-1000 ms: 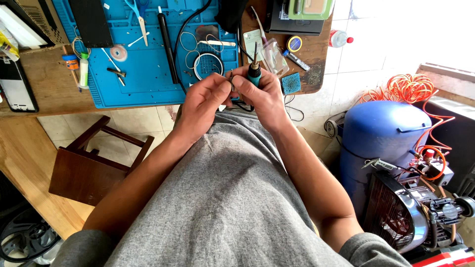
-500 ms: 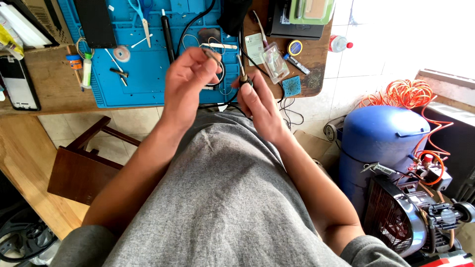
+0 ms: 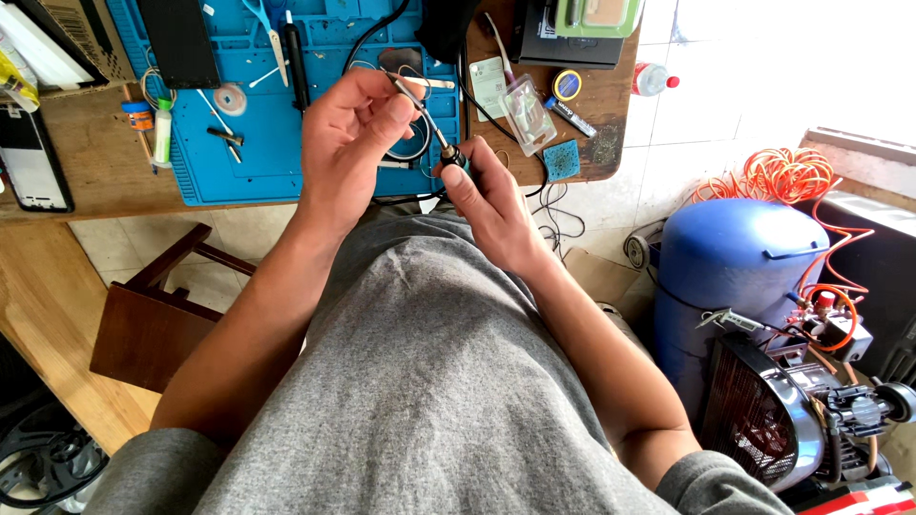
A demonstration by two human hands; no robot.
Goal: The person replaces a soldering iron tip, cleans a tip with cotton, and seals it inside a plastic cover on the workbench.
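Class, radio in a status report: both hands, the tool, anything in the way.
Left hand pinching the tool's metal tip. Right hand gripping the soldering iron handle. Nothing between hands; blue mat beyond.

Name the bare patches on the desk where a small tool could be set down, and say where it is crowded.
Free: the wooden desktop between the black phone and the blue mat, and the mat's lower left. Crowded: the mat's top and the desk's right end.
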